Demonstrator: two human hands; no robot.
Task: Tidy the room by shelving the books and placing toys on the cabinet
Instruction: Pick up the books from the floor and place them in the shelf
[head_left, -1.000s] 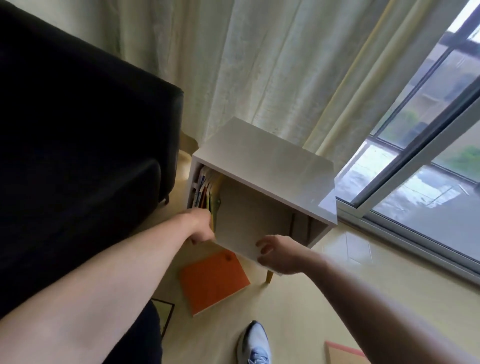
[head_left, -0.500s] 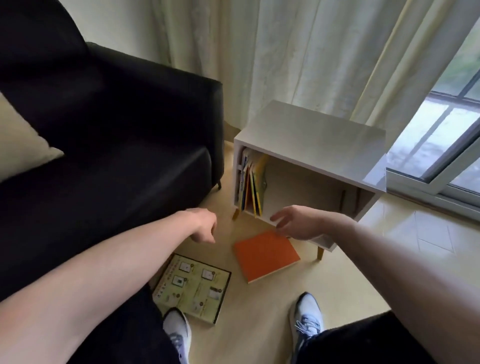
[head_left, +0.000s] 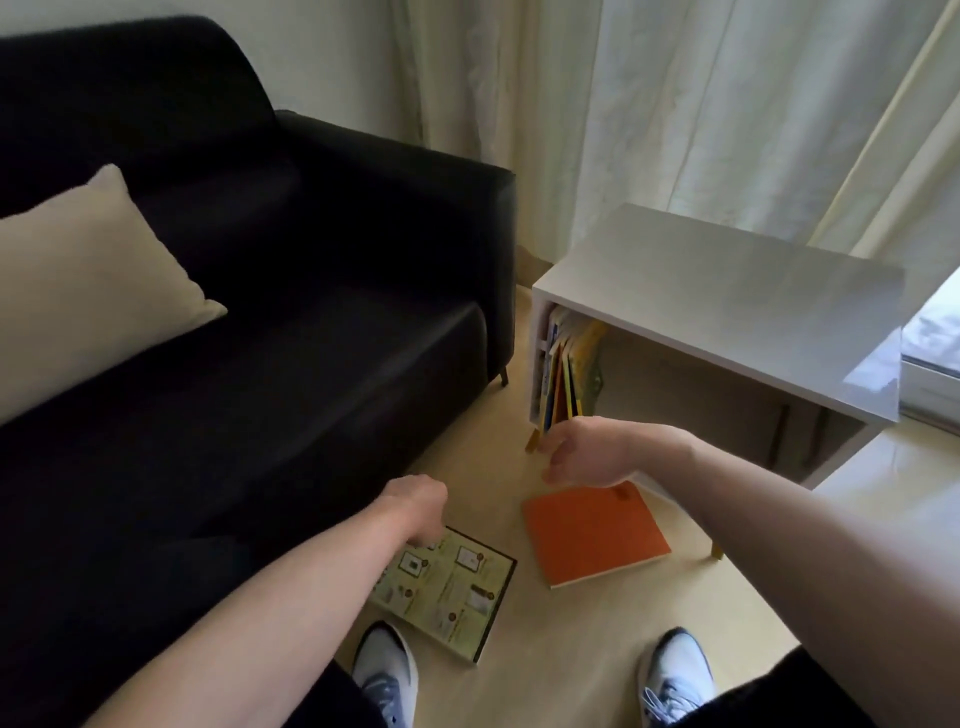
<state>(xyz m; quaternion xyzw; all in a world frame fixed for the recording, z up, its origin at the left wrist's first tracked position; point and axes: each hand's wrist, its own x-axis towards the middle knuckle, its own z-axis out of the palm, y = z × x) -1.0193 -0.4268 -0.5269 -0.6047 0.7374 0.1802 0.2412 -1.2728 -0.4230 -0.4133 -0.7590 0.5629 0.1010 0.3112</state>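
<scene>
Both hands have come away from the cabinet (head_left: 717, 291) and down toward the floor (head_left: 519, 649) since the earlier frames, and the view has tipped lower, so two books on the floor now show in full.

Several books (head_left: 563, 374) stand upright, leaning a little, at the left end of the cabinet's open shelf; that part of the shelving looks done. Most of the shelf to their right shows no books. Two books are left to put away. An orange book (head_left: 592, 535) lies flat on the floor just in front of the cabinet, and a pale green book (head_left: 447, 587) with small pictures on its cover lies flat to its left, near the sofa (head_left: 260, 322).

The left hand (head_left: 415, 506) hangs over the far corner of the green book, fingers curled downward; whether they touch the cover or hold anything cannot be told, since the knuckles hide the fingertips. The right hand (head_left: 592, 452) hovers above the far edge of the orange book, fingers loosely spread and holding nothing.

By my judgement the shelving is partly done, with these two books next in line. No toys are in sight, and the cabinet's top carries none, so that half of the task seems not yet begun, as far as this view reaches.

Further out, a cream cushion (head_left: 88, 280) rests on the sofa, curtains (head_left: 649, 114) hang behind the cabinet, and two white shoes (head_left: 387, 670) stand at the bottom.
</scene>
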